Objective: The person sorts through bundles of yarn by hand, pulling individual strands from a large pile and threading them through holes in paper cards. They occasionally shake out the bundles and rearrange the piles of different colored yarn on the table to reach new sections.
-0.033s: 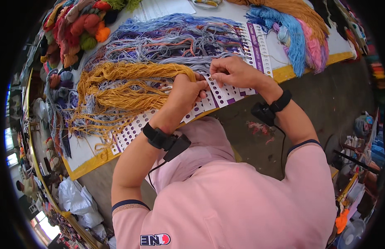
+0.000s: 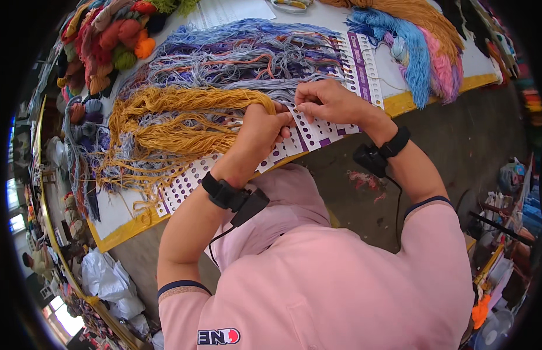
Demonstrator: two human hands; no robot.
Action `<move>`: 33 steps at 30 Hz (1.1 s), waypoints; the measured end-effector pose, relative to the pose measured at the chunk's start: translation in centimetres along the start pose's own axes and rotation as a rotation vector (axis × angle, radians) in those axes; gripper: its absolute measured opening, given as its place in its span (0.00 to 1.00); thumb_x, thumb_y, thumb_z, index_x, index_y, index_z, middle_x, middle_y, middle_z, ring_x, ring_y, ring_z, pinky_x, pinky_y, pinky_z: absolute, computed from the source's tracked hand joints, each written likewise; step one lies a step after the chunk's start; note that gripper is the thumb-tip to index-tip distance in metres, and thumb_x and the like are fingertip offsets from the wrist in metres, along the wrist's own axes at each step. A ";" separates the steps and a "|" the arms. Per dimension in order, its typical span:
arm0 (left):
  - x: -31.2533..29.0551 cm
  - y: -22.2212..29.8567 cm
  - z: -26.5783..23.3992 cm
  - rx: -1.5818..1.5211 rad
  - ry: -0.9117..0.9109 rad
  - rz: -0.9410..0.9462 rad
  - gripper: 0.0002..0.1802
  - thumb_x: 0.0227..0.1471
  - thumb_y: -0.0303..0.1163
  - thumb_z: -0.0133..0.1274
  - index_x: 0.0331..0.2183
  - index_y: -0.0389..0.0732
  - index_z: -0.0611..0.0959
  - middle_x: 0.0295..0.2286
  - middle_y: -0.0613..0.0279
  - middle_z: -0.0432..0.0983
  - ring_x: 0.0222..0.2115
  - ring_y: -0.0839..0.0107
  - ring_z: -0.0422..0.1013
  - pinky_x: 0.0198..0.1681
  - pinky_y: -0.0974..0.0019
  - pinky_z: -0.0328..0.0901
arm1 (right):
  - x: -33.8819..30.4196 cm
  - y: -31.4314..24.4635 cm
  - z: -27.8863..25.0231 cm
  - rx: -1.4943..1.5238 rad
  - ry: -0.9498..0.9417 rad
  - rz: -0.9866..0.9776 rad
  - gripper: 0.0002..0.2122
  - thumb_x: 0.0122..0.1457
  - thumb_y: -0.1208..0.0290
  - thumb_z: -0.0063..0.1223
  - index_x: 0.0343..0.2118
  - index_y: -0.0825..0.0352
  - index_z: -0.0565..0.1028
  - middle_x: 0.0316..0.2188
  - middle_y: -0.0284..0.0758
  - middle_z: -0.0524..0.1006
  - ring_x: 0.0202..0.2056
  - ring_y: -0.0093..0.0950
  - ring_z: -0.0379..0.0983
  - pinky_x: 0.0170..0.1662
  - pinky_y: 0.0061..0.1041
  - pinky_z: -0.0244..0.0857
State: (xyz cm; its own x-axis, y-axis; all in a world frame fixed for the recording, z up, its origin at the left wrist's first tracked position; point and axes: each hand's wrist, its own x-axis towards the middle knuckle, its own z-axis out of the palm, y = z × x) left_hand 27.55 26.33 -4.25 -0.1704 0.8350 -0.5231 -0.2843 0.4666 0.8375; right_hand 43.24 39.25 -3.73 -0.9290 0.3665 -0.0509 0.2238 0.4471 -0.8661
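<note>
Nothing having shifted, the left hand (image 2: pixel 260 129) is gripping mustard yarn (image 2: pixel 166 125) while the right hand (image 2: pixel 326 102), at two o'clock, is pinching thread at the punched card (image 2: pixel 294 143).

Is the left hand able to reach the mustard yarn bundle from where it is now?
Probably yes: the left hand rests at the end of the mustard yarn bundle, and nothing lies between them.

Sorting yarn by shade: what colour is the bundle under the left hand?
Mustard yellow yarn bundle, beneath the left hand; head view.
</note>
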 end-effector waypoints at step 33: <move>-4.2 11.7 -27.1 0.036 0.814 0.649 0.11 0.57 0.27 0.50 0.39 0.30 0.78 0.29 0.60 0.76 0.25 0.78 0.70 0.26 0.76 0.67 | 0.6 -0.2 0.2 -0.100 0.001 -0.035 0.04 0.56 0.75 0.52 0.27 0.69 0.75 0.16 0.30 0.75 0.18 0.17 0.70 0.25 0.20 0.63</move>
State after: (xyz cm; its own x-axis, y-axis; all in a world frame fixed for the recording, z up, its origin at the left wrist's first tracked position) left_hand -0.62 20.42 3.47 -0.8690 0.4860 0.0927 0.1155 0.0171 0.9932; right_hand 42.54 39.24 -3.68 -0.9365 0.3500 -0.0207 0.2194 0.5388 -0.8134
